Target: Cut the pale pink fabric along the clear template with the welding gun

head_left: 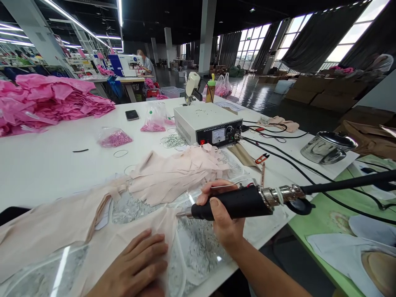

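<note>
My right hand (pixel 224 218) is wrapped round a black handheld tool (pixel 238 203) with a metal tip and a cable at its rear. The tip touches, or nearly touches, the upper corner of a pale pink fabric piece (pixel 133 229). On that same piece my left hand (pixel 139 260) lies flat, fingers spread, left of and below the tip. Beneath is a clear sheet over a speckled surface (pixel 198 247). Just beyond the tool sits a pile of pale pink cut pieces (pixel 179 169). More pale fabric (pixel 55 222) lies folded at the left.
A control box (pixel 207 123) with a meter stands behind the pile, its cables (pixel 287 159) running right. Also around are a metal cup (pixel 328 147), orange snips (pixel 262 158), bags of pink bits (pixel 115 137), a phone (pixel 132 115) and bright pink fabric (pixel 46 103). A person (pixel 147 65) sits far back.
</note>
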Demonstrator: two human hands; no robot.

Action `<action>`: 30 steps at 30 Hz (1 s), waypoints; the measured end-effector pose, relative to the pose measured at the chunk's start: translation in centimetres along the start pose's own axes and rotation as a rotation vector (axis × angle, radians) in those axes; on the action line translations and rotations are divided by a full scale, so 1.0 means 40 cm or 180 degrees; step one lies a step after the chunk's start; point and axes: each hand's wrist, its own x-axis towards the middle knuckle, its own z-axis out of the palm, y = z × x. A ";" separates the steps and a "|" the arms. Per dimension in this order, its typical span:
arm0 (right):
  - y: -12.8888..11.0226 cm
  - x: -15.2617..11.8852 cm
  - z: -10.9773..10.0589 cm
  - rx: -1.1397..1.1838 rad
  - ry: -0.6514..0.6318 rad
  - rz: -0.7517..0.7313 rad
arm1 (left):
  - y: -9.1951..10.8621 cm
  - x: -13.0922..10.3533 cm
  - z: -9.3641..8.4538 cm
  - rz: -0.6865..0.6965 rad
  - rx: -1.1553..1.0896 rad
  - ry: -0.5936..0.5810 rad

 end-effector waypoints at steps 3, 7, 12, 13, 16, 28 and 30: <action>0.003 0.000 -0.001 -0.0008 0.0014 0.0035 | 0.002 0.003 -0.004 -0.0010 -0.0010 0.0028; 0.007 -0.002 -0.003 -0.0019 -0.0010 0.0004 | 0.006 0.001 -0.002 -0.0013 0.0150 -0.0074; 0.007 -0.002 -0.004 -0.0062 -0.0039 -0.0024 | 0.004 0.003 -0.006 0.0035 0.0098 -0.0109; 0.006 -0.001 -0.004 -0.0060 -0.0025 -0.0020 | 0.002 0.004 -0.009 0.0037 0.0075 -0.0100; 0.002 0.001 -0.002 -0.0095 -0.0016 -0.0023 | -0.004 0.005 -0.017 0.0104 0.0084 -0.0128; 0.008 -0.002 -0.002 0.0023 0.0014 -0.0008 | -0.033 0.008 -0.022 0.0432 0.0534 -0.0376; 0.009 -0.002 -0.002 0.0002 0.0006 -0.0005 | -0.035 0.007 -0.021 0.0431 0.0563 -0.0387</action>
